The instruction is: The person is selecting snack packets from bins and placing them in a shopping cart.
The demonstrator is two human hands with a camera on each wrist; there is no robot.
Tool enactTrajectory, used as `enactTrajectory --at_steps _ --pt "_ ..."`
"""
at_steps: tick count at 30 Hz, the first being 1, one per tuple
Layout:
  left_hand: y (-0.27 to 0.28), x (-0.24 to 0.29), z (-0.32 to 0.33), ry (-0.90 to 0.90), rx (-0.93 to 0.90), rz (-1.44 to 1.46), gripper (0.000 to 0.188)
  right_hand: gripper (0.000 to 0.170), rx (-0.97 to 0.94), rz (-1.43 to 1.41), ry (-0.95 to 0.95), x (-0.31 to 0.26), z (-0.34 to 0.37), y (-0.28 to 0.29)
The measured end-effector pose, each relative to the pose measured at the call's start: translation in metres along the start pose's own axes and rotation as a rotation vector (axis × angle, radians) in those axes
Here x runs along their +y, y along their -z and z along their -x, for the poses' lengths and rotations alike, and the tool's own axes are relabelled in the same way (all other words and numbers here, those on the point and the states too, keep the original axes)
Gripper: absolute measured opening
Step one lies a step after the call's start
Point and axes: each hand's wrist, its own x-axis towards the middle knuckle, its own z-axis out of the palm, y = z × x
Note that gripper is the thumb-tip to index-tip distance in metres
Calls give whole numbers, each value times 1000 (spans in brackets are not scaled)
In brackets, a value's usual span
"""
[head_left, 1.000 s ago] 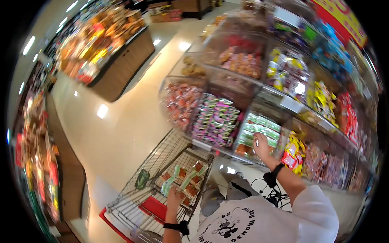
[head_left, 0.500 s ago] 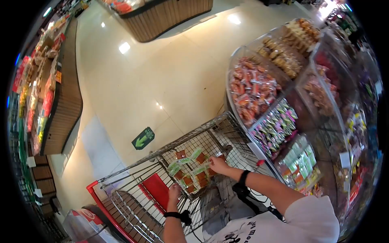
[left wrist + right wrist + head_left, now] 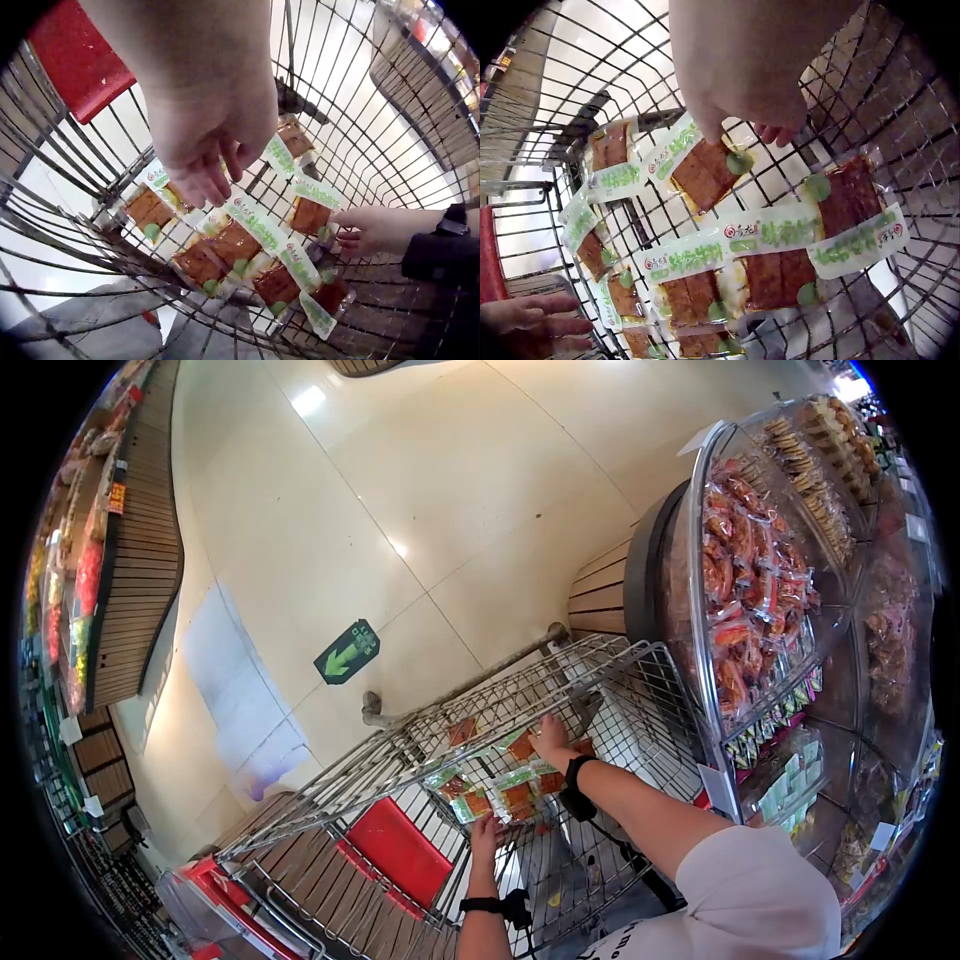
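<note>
Several clear packets of reddish-brown food with green-and-white labels [image 3: 515, 797] lie on the wire floor of a shopping cart [image 3: 640, 695]. My right hand [image 3: 550, 740] is at the upper packets; in the right wrist view its thumb rests on the top edge of one packet [image 3: 705, 176], with the other fingers bent beside it, apparently pinching it. My left hand [image 3: 484, 842] hovers by the nearer packets, its fingers relaxed and holding nothing; in the left wrist view this hand [image 3: 214, 127] partly covers packets under it.
A curved clear-walled display with wrapped snacks [image 3: 745, 600] stands against the cart's right side. The cart's red flap [image 3: 400, 850] is left of my left hand. A green arrow sign [image 3: 347, 652] marks the floor beyond; a wooden-sided shelf [image 3: 140, 560] runs along the left.
My right hand moved from the display bin down into the cart, then slightly farther right. My left hand stayed in the cart. The view turned toward the cart and floor.
</note>
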Motion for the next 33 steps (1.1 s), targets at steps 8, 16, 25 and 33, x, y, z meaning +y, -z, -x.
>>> enactTrajectory --at_steps 8,16,25,33 --pt "2 4 -12 -101 13 -155 27 35 146 146 -38 10 -13 -37" --pt "-8 -23 -31 -273 -96 -231 25 38 140 1 19 14 -1 -32" --pt "16 -13 -11 -52 -36 51 24 44 508 236 76 -3 13 -81" --pt "25 16 2 -213 -113 6 34 25 -148 -172 470 12 24 -69"
